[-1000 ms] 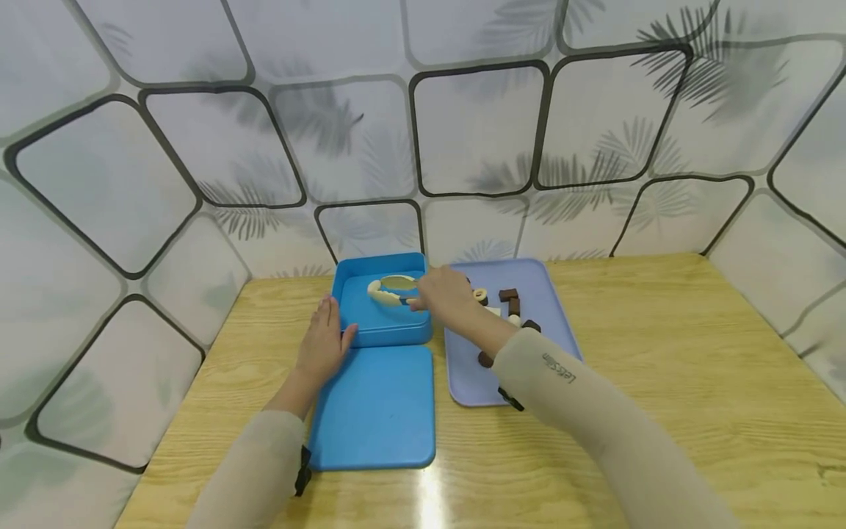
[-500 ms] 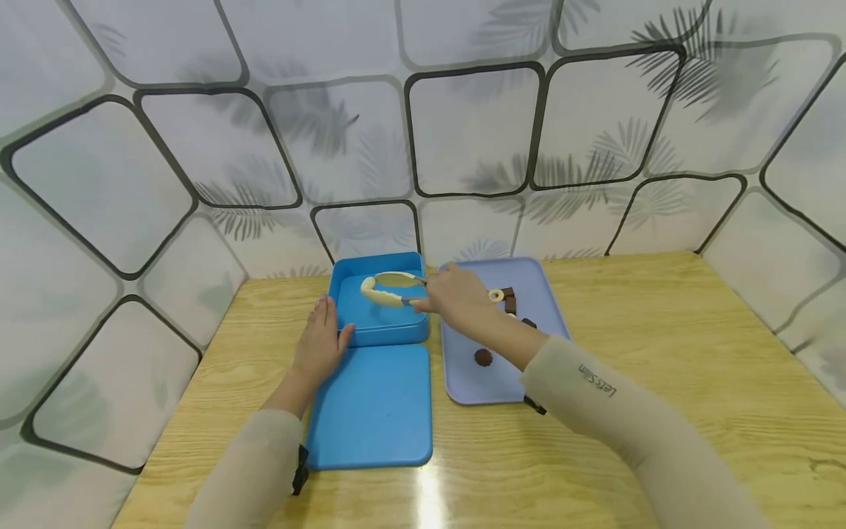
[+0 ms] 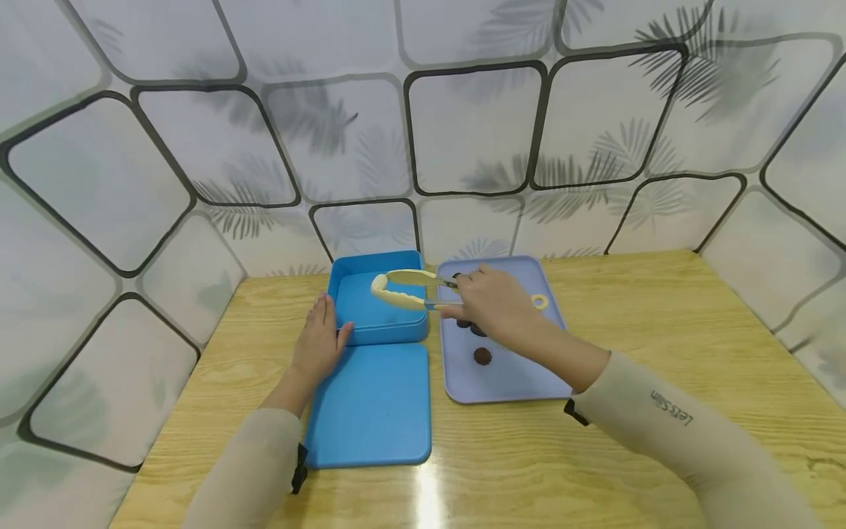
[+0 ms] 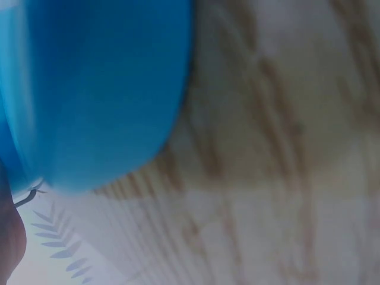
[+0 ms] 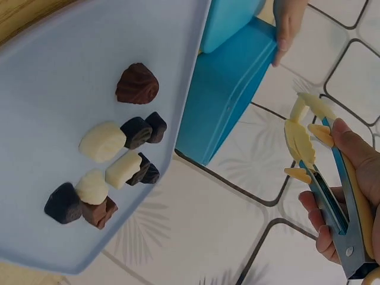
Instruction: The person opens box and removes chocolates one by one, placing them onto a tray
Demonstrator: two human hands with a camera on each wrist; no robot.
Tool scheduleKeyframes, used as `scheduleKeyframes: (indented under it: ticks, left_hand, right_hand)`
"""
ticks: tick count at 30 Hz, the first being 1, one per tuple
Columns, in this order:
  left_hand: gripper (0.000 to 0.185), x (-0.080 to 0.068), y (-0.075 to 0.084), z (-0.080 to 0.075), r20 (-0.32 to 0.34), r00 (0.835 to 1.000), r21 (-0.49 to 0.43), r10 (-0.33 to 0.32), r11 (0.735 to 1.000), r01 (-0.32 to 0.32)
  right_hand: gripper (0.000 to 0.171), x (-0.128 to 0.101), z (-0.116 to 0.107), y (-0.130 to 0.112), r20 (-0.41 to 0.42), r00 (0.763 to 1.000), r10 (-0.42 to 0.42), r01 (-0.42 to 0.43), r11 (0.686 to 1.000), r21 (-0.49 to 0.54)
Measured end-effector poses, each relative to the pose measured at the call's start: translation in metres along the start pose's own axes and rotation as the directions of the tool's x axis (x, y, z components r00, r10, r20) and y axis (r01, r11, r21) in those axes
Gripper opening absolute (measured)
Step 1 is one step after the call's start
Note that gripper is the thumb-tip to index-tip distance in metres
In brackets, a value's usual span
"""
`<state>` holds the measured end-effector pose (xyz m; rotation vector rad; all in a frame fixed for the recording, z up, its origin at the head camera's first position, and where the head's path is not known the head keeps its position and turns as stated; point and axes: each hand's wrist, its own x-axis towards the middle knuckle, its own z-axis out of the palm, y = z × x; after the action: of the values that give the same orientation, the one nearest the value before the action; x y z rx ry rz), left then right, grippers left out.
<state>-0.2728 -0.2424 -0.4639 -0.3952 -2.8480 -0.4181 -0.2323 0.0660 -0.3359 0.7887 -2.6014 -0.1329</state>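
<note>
My left hand (image 3: 319, 334) lies flat against the left wall of an open blue box (image 3: 377, 312), fingers straight; its fingertips (image 5: 288, 27) show at the box's edge in the right wrist view. My right hand (image 3: 492, 305) grips cream-tipped metal tongs (image 3: 406, 289), whose tips hang over the box's right side. Seen from the right wrist, the tongs (image 5: 309, 130) are parted with nothing between the tips. Several brown and white chocolates (image 5: 119, 154) lie on the lavender tray (image 3: 509, 378), beside the box. The left wrist view is a blur of the blue box (image 4: 89, 89) and wood.
The box's blue lid (image 3: 370, 404) lies flat on the wooden table (image 3: 661, 330) just in front of the box. A single round brown chocolate (image 3: 482, 355) sits apart on the tray. Patterned walls close in the table at the back and both sides.
My right hand has drawn back to the right with the tongs, from over the box's middle to the border between box and tray. The left hand has stayed put.
</note>
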Motion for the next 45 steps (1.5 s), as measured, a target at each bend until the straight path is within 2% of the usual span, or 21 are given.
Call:
scheduleKeyframes:
  ticks: [4,8,14,18,25,33,45]
  left_hand:
    - [0.068,0.001,0.0,0.0,0.006,1.0,-0.001,0.003,1.0,-0.003]
    - [0.068,0.001,-0.001,0.0,0.006,1.0,-0.004,0.008,1.0,-0.008]
    - [0.068,0.001,0.0,0.0,0.002,1.0,-0.001,0.012,1.0,-0.012]
    - [0.068,0.0,-0.001,0.0,0.009,1.0,-0.005,0.01,1.0,-0.01]
    - [0.068,-0.001,-0.001,-0.001,0.015,1.0,-0.015,0.003,1.0,-0.002]
    - [0.068,-0.001,-0.001,-0.001,0.006,1.0,-0.011,-0.002,1.0,0.002]
    - [0.069,0.0,-0.001,0.0,0.01,1.0,-0.003,0.007,1.0,-0.007]
  right_hand:
    - [0.051,-0.015,-0.006,0.011,-0.076,0.997,-0.03,0.029,1.0,-0.005]
    - [0.055,-0.031,-0.007,0.023,-0.102,0.995,-0.012,0.011,1.0,-0.012]
    - [0.076,-0.055,-0.007,0.039,-0.162,0.987,-0.016,0.017,1.0,0.003]
    - [0.082,-0.07,-0.01,0.046,-0.186,0.982,-0.019,0.019,1.0,-0.004]
    - [0.088,-0.092,-0.012,0.057,-0.189,0.982,-0.013,0.004,0.999,-0.051]
    - [0.09,-0.116,-0.005,0.084,-0.202,0.979,-0.015,-0.003,0.996,-0.09]
    - [0.092,-0.136,0.004,0.115,-0.083,0.994,0.067,-0.075,0.992,-0.1]
